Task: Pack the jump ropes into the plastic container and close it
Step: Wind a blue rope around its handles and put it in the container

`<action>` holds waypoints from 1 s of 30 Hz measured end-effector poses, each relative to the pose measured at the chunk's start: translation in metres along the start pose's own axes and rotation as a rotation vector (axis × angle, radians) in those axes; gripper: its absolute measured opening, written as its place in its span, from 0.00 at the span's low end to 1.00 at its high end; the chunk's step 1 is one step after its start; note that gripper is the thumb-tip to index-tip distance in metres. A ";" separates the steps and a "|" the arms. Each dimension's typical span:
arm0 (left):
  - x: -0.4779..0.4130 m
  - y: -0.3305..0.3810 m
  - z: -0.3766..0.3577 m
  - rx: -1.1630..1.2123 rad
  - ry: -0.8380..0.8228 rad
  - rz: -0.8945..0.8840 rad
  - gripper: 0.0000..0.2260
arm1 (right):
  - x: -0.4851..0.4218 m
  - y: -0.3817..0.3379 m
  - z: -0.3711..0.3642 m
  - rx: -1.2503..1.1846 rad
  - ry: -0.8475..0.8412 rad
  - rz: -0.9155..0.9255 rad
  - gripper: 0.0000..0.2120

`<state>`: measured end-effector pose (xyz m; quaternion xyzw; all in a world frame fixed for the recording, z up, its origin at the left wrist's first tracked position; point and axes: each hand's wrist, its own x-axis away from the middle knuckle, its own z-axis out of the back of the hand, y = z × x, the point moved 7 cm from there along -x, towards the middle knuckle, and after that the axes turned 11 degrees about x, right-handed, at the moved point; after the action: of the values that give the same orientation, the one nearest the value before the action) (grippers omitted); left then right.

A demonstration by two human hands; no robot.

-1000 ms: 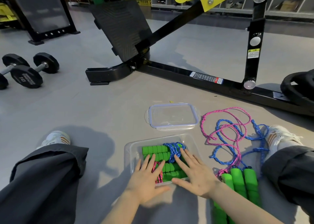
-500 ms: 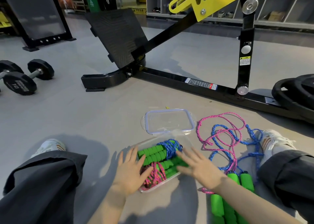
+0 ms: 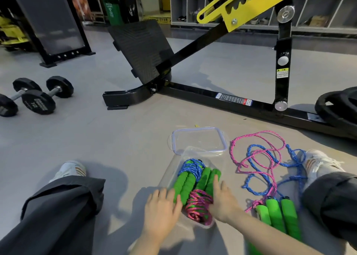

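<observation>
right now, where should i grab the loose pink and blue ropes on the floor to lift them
Take the green foam handles, not the pink and blue cords. The handles lie side by side next to the right leg, thick enough for one hand to wrap from above. The cords sprawl in tangled loops beyond them and should trail after.

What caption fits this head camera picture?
The left hand and right hand rest on bundled jump ropes in the container; lid and loose ropes lie nearby.
</observation>
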<state>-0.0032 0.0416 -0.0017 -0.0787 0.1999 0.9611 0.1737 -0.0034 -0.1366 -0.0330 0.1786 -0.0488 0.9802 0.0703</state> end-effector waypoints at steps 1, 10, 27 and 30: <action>0.003 0.001 0.002 0.026 0.030 -0.046 0.14 | -0.006 0.003 0.002 0.065 0.000 0.028 0.42; -0.003 -0.014 -0.018 -0.097 -0.024 -0.206 0.27 | -0.017 0.023 0.036 0.474 0.345 0.372 0.31; -0.001 0.017 -0.054 -0.202 -0.239 -0.063 0.27 | 0.030 0.018 -0.012 0.466 0.401 0.325 0.30; 0.001 0.024 -0.077 -0.199 -0.256 -0.086 0.22 | 0.021 0.028 -0.024 0.411 0.408 0.324 0.39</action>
<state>-0.0066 -0.0106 -0.0627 0.0194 0.0765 0.9700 0.2301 -0.0356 -0.1585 -0.0499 -0.0209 0.1371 0.9835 -0.1159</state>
